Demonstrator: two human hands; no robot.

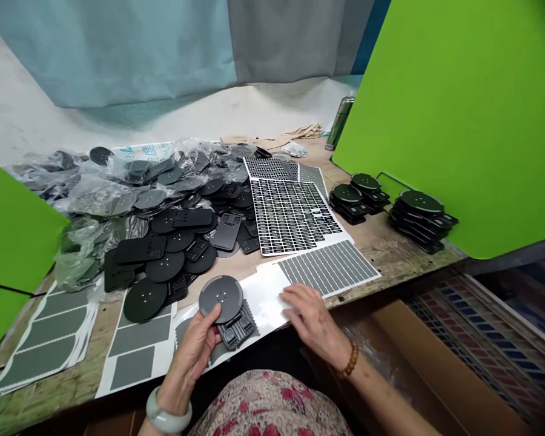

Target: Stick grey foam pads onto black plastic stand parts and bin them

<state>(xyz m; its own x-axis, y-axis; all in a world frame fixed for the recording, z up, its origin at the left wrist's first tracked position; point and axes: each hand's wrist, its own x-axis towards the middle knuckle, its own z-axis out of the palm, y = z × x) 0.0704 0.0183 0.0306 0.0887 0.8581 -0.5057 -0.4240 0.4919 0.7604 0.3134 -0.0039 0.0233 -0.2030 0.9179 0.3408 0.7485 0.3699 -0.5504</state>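
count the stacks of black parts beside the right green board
3: the left stack, the middle stack just behind it, and the right stack. Others could be hidden behind these.

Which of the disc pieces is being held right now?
The disc piece in the left hand, with the thumb on its disc's edge. The others lie in the pile farther back or in the stacks on the right.

Light falls bright and fairly even over the desk (373, 237), seemingly from above, and flares off the white sheet (267, 295) at its near edge (I'd squint at that patch). Small glints catch the plastic bags (100, 195) at left. Below, the cardboard box (411, 339) sits in soft-edged gloom. The right green panel (454, 121) looks stretched toward a blackened corner.
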